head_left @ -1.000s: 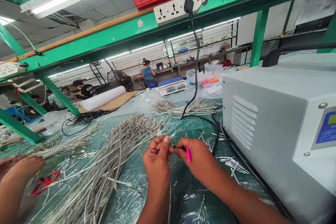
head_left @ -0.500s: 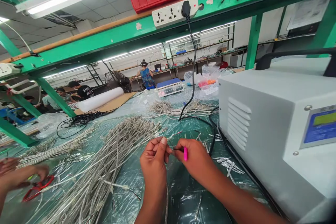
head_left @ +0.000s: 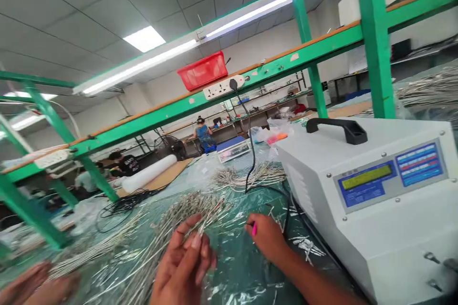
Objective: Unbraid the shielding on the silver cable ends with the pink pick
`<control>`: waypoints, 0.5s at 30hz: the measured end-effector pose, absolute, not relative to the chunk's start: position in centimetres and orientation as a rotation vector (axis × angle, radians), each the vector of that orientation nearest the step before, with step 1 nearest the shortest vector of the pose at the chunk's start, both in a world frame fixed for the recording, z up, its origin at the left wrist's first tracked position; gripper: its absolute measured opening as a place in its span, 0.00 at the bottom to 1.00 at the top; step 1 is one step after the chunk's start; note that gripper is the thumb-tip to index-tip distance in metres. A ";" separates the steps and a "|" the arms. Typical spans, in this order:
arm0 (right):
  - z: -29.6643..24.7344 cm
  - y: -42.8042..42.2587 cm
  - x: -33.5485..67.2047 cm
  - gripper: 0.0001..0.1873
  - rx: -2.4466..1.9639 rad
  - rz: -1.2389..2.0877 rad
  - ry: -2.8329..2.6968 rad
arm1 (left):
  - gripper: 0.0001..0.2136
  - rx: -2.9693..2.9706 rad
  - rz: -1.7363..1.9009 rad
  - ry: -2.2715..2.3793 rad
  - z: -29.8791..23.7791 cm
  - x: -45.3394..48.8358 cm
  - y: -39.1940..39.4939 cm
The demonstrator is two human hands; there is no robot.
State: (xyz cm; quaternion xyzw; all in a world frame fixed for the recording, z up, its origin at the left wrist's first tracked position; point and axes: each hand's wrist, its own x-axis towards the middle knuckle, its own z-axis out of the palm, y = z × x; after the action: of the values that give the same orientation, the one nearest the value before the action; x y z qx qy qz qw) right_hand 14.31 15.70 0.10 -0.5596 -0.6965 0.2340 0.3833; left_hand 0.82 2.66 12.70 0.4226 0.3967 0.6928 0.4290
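My left hand [head_left: 182,262] pinches a thin whitish cable [head_left: 203,225] between thumb and fingers, close to its end; a bit of red shows at the tip. Apart from it, to the right, my right hand [head_left: 268,236] is closed around a slim tool with a pink handle [head_left: 254,228]. The tool's working end is dark and too small to make out. Behind and left of my left hand lies a large bundle of grey braided cables [head_left: 175,214].
A grey machine [head_left: 315,190] with a display stands close on the right. White offcuts [head_left: 307,247] and a black power cord [head_left: 250,171] lie beside it. A co-worker's hands [head_left: 53,286] are at lower left. A green shelf frame [head_left: 168,116] crosses above the bench.
My hands, close together at the cable end before, have come apart, the left one moving left with the cable. The view has tilted up. The co-worker's red-handled scissors no longer show.
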 end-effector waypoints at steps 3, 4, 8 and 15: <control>-0.7 16.2 14.3 0.06 -1.396 0.644 -1.805 | 0.21 1.088 1.606 1.038 18.3 -0.5 -2.9; -0.9 16.3 14.2 0.07 -1.389 0.659 -1.815 | 0.21 1.092 1.587 1.061 20.1 -0.8 -4.2; -2.2 17.1 14.1 0.10 -1.346 0.703 -1.893 | 0.18 1.383 1.482 1.019 25.4 -1.6 -5.4; -6.5 19.5 14.1 0.15 -1.212 0.715 -1.946 | 0.19 1.702 1.726 0.977 31.8 -5.4 4.9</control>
State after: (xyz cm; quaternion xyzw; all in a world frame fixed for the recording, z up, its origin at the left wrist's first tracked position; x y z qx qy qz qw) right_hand 14.09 19.52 -6.53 -0.4704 -0.7556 0.2776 0.3617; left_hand -5.44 4.88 31.76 0.6286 0.3609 0.6376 0.2610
